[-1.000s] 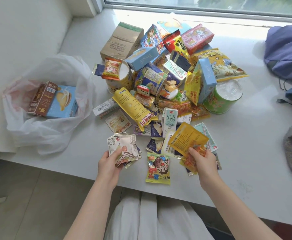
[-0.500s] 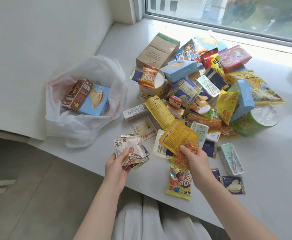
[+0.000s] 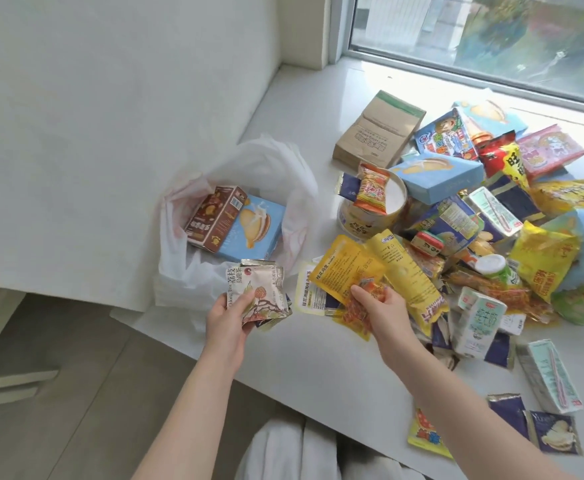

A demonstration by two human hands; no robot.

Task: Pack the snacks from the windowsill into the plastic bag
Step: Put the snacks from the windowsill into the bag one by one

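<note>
A white plastic bag [image 3: 266,168] lies open on the white windowsill [image 3: 318,358] at the left. Inside it sit a brown box [image 3: 211,216] and a light-blue box [image 3: 256,230]. My left hand [image 3: 230,318] grips a stack of small tea sachets [image 3: 254,292] just in front of the bag's mouth. My right hand [image 3: 378,306] pinches a yellow pouch [image 3: 344,268] together with an orange snack packet [image 3: 354,313], to the right of the bag. A big heap of snacks [image 3: 474,209] covers the sill to the right.
A kraft paper bag [image 3: 377,129] lies at the back of the heap, a round tub [image 3: 370,216] beside the plastic bag. Loose packets and a drink carton [image 3: 550,379] lie near the sill's front edge at the right. A white wall stands left; the window runs behind.
Both hands have carried their packets left toward the plastic bag. The view has turned left, so the bag now sits nearer the middle.
</note>
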